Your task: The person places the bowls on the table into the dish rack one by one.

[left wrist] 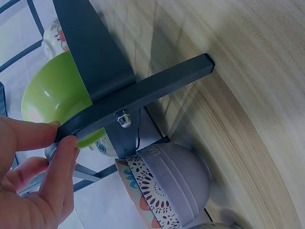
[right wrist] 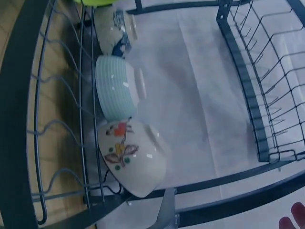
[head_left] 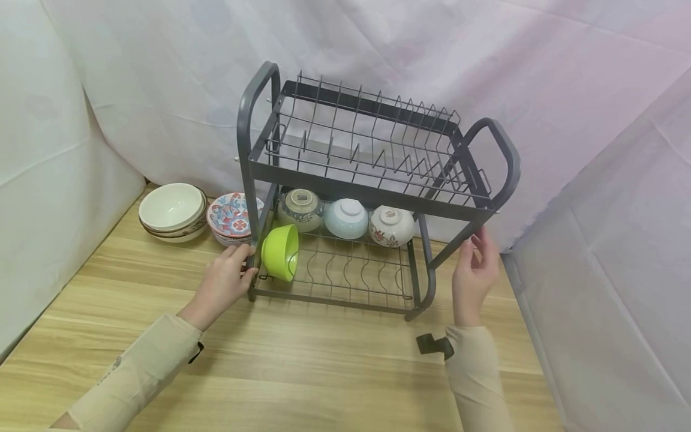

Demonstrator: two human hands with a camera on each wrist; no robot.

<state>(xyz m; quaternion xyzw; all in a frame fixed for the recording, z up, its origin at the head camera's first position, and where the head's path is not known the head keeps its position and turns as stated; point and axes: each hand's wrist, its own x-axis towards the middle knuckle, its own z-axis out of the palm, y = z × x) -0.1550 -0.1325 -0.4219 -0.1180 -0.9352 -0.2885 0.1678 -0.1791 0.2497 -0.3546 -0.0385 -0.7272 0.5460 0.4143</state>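
Holding dish rack [head_left: 372, 198], four bowls [head_left: 345, 219] inside

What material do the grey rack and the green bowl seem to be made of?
The grey rack looks like painted metal with a matte finish: thin wire grids and a bolted flat frame. The green bowl looks like plastic: uniform bright colour with a soft gloss, though glazed ceramic cannot be excluded.

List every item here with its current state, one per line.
dish rack: upright on the table, top tier empty
green bowl: on its side, lower tier, front left
three ceramic bowls: in a row on the lower tier's back, bases facing forward
white bowls: stacked, upright on the table
patterned bowls: stacked, upright beside them
left hand: grips the rack's left leg
right hand: fingers straight, touching the rack's right strut
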